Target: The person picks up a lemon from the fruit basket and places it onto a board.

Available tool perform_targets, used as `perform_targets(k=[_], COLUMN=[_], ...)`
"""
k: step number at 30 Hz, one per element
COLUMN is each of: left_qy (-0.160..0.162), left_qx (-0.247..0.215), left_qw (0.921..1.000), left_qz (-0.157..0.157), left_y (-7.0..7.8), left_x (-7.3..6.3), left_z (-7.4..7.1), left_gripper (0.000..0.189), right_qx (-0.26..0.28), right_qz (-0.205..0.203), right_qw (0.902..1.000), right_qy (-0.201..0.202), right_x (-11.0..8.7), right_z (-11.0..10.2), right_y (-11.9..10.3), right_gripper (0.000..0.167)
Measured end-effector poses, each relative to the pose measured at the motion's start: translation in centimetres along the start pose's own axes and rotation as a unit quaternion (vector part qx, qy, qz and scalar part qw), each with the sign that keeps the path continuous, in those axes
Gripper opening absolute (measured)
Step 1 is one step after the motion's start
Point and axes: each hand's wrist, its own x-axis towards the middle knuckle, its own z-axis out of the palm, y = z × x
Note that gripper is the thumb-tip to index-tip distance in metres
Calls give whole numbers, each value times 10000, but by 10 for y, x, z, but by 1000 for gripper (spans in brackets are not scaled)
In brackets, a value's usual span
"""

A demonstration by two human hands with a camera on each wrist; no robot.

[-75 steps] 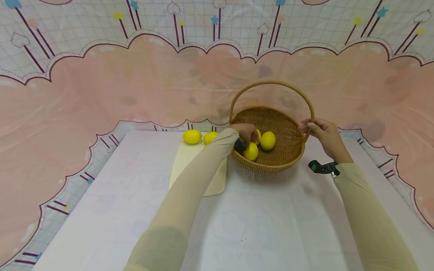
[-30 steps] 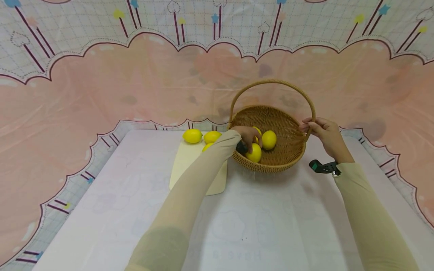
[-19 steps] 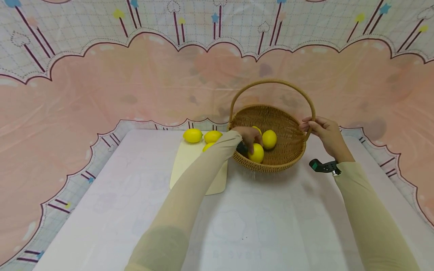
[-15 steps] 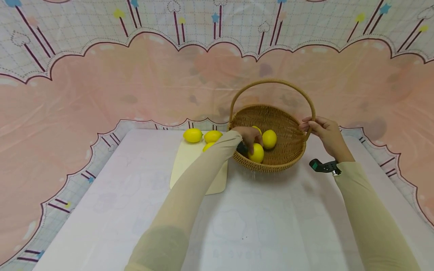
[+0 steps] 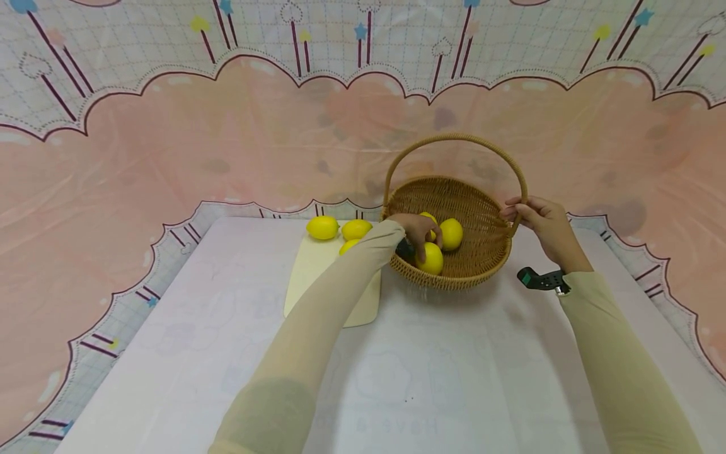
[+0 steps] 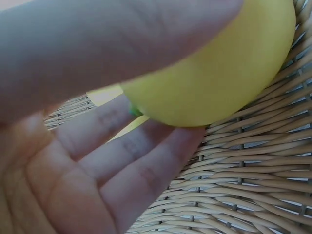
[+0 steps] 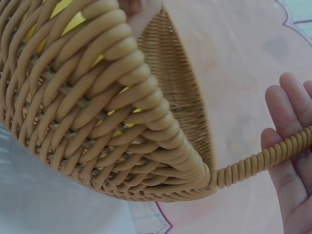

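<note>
A wicker basket [image 5: 482,252] with a tall arched handle [image 5: 455,137] stands at the back right, its inside facing me. My left hand [image 5: 418,228] reaches in over the basket's left rim. Thumb and fingers grip a yellow lemon [image 5: 430,260] low in the basket; in the left wrist view the thumb crosses the top of the lemon [image 6: 219,78] and the fingers lie along its underside, close to the weave. Beside it sit another lemon [image 5: 451,234] and one partly behind my fingers. My right hand [image 5: 544,221] holds the handle's right end between thumb and fingers, as with the handle [image 7: 253,163] up close.
Left of the basket lies a cream cutting board [image 5: 317,271], partly under my left sleeve. Several lemons are at its far end, including a lemon [image 5: 322,227] at the left. A patterned pink curtain [image 5: 283,145] rises behind the white-covered table [image 5: 227,315].
My left hand and the lemon in its grip have shifted slightly right and toward me inside the basket. The right hand keeps its hold on the handle, and the basket stays in place.
</note>
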Motion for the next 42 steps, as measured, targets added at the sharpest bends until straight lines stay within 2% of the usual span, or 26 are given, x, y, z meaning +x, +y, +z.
perform_targets(k=[8,11,17,20,24,30,36,42], left_qy=[214,252,83,-66,-98,63,372,301], left_qx=[-244,-229,365,648,841,694,632,544], left_qw=[9995,9994,9993,9979,9964,9975,9973,9980], left_qz=[-10,-6,-55,-28,64,118,-19,-123], left_y=[-5,-4,-1,-1,-2,-3,-3,-2], left_x=[10,10,4,2,1,2,3,1], left_z=[3,4,3,3,3,4,4,4], left_gripper=[42,42,57,56,50,48,55,55], right_qx=[-28,-60,10,1,12,-13,-272,-267], right_qz=[-39,-20,-25,-9,7,31,99,115], right_qw=[10000,10000,10000,10000,10000,10000,9996,9996], right_qy=[9,11,1,16,26,29,72,50], right_x=[0,0,0,0,1,1,2,2], right_z=[1,1,0,0,0,0,1,1], right_y=[0,0,1,1,0,0,-1,-2], right_gripper=[21,21,21,21,21,23,25,27])
